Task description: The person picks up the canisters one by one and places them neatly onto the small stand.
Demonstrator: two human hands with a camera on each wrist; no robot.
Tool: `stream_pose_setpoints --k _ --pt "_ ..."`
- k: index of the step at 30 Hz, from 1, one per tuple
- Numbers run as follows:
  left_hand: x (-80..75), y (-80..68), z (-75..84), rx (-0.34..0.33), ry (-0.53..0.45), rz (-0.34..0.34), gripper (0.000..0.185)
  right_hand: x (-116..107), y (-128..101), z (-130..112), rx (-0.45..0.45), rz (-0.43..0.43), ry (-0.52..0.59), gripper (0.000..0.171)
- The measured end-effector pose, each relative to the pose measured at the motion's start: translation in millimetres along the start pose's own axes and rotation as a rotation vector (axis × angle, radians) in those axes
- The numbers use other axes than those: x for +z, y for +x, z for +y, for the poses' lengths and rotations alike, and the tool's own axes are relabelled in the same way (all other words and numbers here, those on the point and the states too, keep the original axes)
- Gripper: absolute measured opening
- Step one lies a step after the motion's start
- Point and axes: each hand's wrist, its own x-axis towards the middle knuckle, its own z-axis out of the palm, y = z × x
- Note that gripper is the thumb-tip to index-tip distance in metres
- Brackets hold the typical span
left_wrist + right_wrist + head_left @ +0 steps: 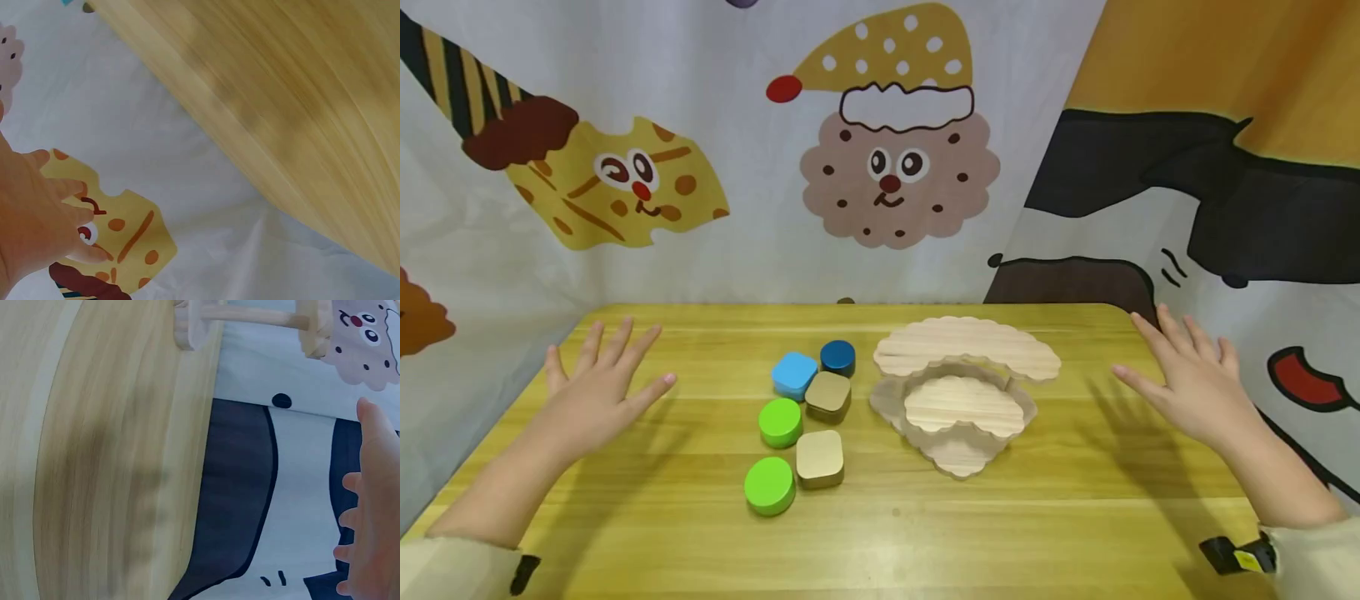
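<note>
My left hand [591,400] is held above the table's left side, fingers straight and spread, with nothing in it. On the other side my right hand [1202,387] is raised the same way, also holding nothing. Between them stands a pale wooden stand with a scalloped upper board [966,343] and a lower scalloped board [962,404]; a wooden post [256,315] joins its levels in the right wrist view. Left of it lie a dark blue round block [838,357], a light blue rounded-square block [794,375], two green round blocks [770,485] and two tan rounded-square blocks [820,457].
The wood-grain table [925,542] reaches back to a white curtain [737,267] printed with cartoon cookies and other figures. Dark straps [1236,554] show at the cuffs of both pale sleeves. Shadows of the hands fall on the tabletop.
</note>
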Motion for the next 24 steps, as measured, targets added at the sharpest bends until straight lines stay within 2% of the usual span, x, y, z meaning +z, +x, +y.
stream_pose_setpoints --k 3,7,14,20,24 --pt "-0.9 -0.7 5.2 0.016 -0.011 0.044 0.077 -2.0 -2.6 -4.8 -0.01 0.047 0.025 0.08" --pt "1.0 -1.3 17.3 0.069 -0.043 0.114 0.076 -0.1 -6.2 -13.2 -0.04 0.13 0.102 0.079" --pt "11.2 2.1 38.9 0.162 -0.178 0.228 0.073 10.1 -11.6 -34.0 -0.103 0.265 0.256 0.074" --pt "22.9 5.5 48.2 0.241 -0.298 0.305 0.068 21.0 -17.7 -49.8 -0.139 0.307 0.377 0.068" --pt "30.8 7.2 52.8 0.261 -0.381 0.305 0.065 30.0 -19.5 -56.1 -0.145 0.316 0.416 0.067"
